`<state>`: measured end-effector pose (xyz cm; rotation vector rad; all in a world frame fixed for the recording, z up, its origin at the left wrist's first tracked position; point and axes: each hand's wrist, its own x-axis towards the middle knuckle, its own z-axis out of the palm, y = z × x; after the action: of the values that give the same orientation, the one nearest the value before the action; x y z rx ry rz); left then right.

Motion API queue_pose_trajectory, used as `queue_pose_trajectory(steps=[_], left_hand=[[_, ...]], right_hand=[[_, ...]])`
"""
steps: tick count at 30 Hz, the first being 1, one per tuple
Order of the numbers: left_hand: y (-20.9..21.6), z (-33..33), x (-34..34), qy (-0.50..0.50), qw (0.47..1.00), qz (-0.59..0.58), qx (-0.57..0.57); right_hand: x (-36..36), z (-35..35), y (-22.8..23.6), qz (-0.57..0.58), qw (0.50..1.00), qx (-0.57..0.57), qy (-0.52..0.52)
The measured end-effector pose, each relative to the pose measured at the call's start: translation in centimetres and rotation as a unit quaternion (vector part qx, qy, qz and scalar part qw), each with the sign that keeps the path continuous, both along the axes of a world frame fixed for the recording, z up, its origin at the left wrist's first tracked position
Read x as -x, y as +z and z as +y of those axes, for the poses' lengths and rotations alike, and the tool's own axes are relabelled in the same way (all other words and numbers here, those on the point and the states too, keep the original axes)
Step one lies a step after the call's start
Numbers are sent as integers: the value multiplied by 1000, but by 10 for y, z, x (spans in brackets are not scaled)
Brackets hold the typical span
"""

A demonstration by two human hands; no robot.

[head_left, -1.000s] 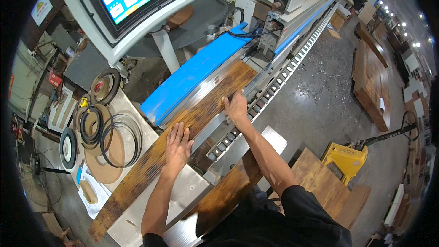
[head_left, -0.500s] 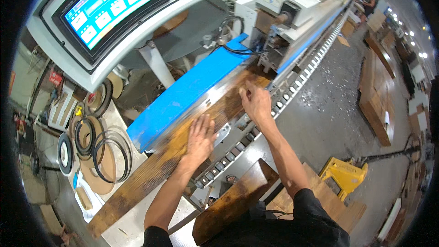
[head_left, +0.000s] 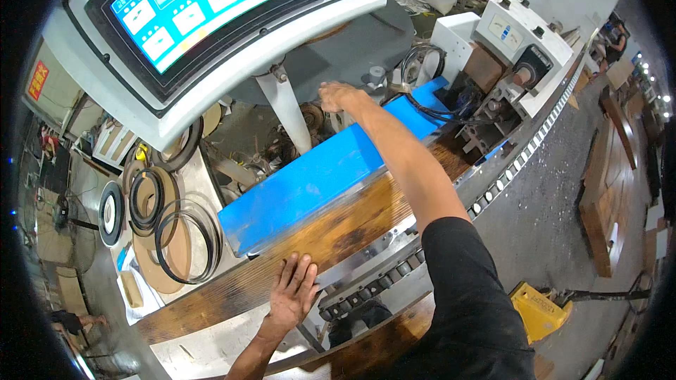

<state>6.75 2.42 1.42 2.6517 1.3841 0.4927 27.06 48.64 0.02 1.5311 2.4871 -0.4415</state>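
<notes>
Fingers of left hand (head_left: 292, 294) spread flat on long dark wooden plank (head_left: 338, 229) beside blue guard strip (head_left: 320, 176). Right hand (head_left: 336, 95), fingers curled, grip unclear, reaching behind near grey machine post (head_left: 289, 109). Feeding step, apparently; steady downward pressure needed.

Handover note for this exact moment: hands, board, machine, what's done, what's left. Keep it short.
Left hand: flat, palm down on the long wooden board, near its edge by the chain conveyor.
Right hand: reached across the blue guide to the machine parts under the control panel; whether it grips anything cannot be told.
Board: lies along the blue guide, front end at the machine head.
Done: board lined up at the infeed.
Left: most of the board is outside the head.
</notes>
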Motion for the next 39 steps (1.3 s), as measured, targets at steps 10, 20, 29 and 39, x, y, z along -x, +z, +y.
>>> queue_pose_trajectory(steps=[10, 20, 29, 39], left_hand=[[-11, 59, -76, 13, 994, -105, 34], [-2, -28, 56, 93, 995, 4, 26], [-2, -5, 35, 73, 995, -65, 19], [-20, 41, -44, 10, 988, -154, -13]], right_hand=[[18, 1, -3, 38, 992, -37, 112], [19, 12, -6, 71, 996, -12, 54], [9, -48, 41, 85, 994, -67, 2], [-25, -262, 49, 485, 816, -313, 36]])
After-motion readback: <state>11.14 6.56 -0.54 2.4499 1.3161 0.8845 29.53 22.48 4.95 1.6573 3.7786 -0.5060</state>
